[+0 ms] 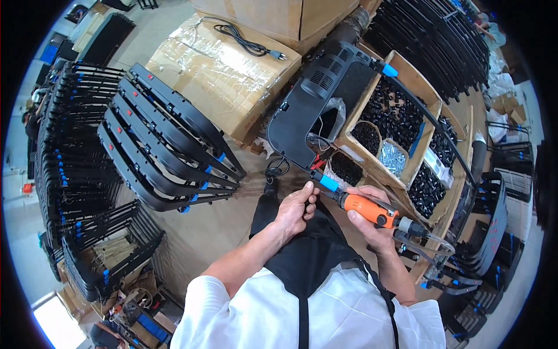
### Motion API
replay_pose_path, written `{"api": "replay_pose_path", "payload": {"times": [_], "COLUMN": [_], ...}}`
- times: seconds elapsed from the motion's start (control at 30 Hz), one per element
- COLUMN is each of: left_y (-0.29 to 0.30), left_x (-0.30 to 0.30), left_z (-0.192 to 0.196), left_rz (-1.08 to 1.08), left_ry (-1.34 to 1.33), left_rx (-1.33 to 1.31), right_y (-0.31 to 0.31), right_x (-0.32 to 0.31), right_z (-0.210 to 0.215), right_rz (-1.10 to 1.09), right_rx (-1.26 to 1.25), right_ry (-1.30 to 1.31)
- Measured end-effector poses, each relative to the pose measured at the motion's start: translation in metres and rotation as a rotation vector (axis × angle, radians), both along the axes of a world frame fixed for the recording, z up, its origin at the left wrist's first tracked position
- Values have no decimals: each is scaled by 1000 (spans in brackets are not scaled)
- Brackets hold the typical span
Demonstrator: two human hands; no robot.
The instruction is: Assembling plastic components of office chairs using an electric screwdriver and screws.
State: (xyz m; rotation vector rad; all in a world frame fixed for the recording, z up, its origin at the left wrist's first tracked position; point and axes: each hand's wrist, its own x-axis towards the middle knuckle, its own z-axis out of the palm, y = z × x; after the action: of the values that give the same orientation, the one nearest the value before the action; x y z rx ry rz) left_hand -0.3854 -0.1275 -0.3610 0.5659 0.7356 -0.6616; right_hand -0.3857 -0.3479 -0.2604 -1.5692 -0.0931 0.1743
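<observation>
My right hand [375,224] is wrapped round an orange air screwdriver [363,207], with a hose running from its back end. The tool's front end points to the upper left, close to a blue sleeve [329,184] on a black frame tube. My left hand [298,207] has its fingers curled and thumb pressed to them, just left of that sleeve. Whatever it pinches, if anything, is hidden. The tube belongs to a large black plastic-and-metal frame [290,131] with a vented motor cover [328,70], lying in front of me.
A wooden bin [349,138] of black fittings and silver screws [393,158] stands on the right. Several curved black frames [168,134] lean at left, with taller stacks [55,145] beyond. Ahead, a cardboard box [215,75] carries a coiled power cord [241,38].
</observation>
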Motion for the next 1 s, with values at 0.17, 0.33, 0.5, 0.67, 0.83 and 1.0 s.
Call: {"api": "replay_pose_path", "payload": {"times": [0.17, 0.33, 0.5, 0.67, 0.83, 1.0], "left_y": [12, 27, 35, 39, 38, 73], "left_x": [10, 23, 32, 39, 43, 50], "left_z": [-3, -10, -8, -2, 5, 2], "left_rz": [27, 18, -57, -108, -147, -292], "left_ry": [36, 102, 139, 169, 62, -67], "left_rx": [-178, -314, -378, -402, -303, -19], "right_y": [25, 44, 57, 62, 68, 67], "right_x": [-4, 1, -2, -2, 4, 23], "right_z": [-4, -1, 2, 3, 3, 8], "right_rz": [-26, -52, -123, -145, -182, -184], "right_rx": [-147, -210, -181, -234, -253, -298], "right_ry": [-24, -48, -2, -16, -39, -41]}}
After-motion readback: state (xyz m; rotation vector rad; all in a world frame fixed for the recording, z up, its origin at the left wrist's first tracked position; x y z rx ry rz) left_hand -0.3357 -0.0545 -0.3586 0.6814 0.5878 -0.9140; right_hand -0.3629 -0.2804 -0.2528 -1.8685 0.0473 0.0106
